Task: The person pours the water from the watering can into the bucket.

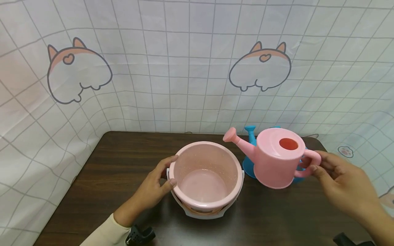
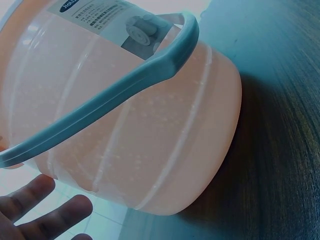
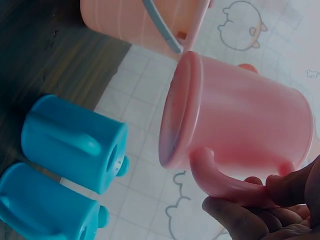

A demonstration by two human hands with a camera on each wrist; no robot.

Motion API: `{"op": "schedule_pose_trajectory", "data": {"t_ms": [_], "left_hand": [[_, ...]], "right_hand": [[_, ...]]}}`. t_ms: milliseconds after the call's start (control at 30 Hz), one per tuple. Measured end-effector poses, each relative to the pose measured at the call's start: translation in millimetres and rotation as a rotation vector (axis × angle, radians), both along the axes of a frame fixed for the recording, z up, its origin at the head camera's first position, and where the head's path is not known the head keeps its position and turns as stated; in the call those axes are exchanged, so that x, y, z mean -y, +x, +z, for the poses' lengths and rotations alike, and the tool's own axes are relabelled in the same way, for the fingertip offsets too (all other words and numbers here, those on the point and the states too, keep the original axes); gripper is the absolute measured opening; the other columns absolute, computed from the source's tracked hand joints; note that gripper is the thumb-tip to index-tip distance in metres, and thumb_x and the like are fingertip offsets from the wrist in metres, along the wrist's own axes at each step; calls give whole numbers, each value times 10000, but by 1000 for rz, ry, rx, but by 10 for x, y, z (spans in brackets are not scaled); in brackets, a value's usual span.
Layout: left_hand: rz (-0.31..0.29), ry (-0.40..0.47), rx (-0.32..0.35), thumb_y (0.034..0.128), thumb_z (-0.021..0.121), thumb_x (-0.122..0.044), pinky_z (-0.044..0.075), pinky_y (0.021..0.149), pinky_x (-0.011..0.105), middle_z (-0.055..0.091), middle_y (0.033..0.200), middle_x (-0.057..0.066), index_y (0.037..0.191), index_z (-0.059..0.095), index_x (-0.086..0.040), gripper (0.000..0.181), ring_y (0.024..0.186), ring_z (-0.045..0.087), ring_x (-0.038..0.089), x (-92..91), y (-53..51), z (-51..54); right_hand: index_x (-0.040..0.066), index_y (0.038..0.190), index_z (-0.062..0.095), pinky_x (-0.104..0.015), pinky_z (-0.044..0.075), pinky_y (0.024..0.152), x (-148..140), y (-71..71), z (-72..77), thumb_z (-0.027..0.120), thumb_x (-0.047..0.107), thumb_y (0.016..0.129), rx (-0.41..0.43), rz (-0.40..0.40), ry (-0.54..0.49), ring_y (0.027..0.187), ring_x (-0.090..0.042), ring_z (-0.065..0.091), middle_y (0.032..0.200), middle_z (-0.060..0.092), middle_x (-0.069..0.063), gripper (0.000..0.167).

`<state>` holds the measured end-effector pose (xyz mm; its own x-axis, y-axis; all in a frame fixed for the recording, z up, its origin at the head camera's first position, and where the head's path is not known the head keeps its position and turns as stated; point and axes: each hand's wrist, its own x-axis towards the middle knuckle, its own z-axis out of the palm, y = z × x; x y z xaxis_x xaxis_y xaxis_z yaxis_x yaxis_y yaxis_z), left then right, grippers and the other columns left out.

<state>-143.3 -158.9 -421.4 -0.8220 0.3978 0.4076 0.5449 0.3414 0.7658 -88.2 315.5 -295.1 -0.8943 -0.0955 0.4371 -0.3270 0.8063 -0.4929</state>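
Note:
My right hand (image 1: 347, 181) holds a pink watering can (image 1: 277, 167) by its loop handle, fingers and thumb around it. The can hangs above the table, nearly upright, its spout pointing left toward a pale pink bucket (image 1: 203, 186). The bucket stands upright on the table, and its inside looks bare. Against the bucket's left side rests my left hand (image 1: 150, 188), thumb and forefinger spread and touching the rim. In the left wrist view, extended fingers (image 2: 65, 217) show beside the bucket wall, below the grey-white bail handle (image 2: 115, 97).
Two blue watering cans (image 3: 75, 142) stand on the dark wooden table (image 1: 123, 160), partly hidden behind the pink one in the head view. A white gridded cloth (image 1: 172, 78) with cartoon animals hangs behind the table and along its sides.

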Motion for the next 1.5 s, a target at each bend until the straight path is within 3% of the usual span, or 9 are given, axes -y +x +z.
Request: {"op": "schedule_pose_trajectory", "data": {"t_ms": [133,600,1200,1500], "left_hand": [[-9,5,9,994,609,-387,509,853,474,636,1229,69,1552,394,-220,620,974,653,169,-1,2,7],[-29,20,4,1000,605,-353,502,866,425,637,1242,107,1550,396,-214,604,970,650,173,10,-10,-16],[-17,19,10,996,614,-359,502,858,424,641,1233,87,1549,397,-230,608,960,654,167,-1,0,-32],[-25,30,7,998,612,-374,509,846,415,638,1240,84,1551,396,-226,612,963,655,175,3,-5,-33]], "right_hand": [[174,1202,714,-176,396,589,44,14,2,719,72,956,-19,31,8,823,132,568,880,753,152,266],[169,1260,696,-197,394,571,137,19,31,713,87,963,11,34,56,734,17,568,882,754,110,308],[171,1163,720,-139,430,633,292,-8,89,746,3,910,-74,150,75,814,95,632,897,752,86,305],[88,1186,713,-141,440,615,314,-87,133,766,-66,853,-97,188,94,813,86,650,900,763,51,371]]}}
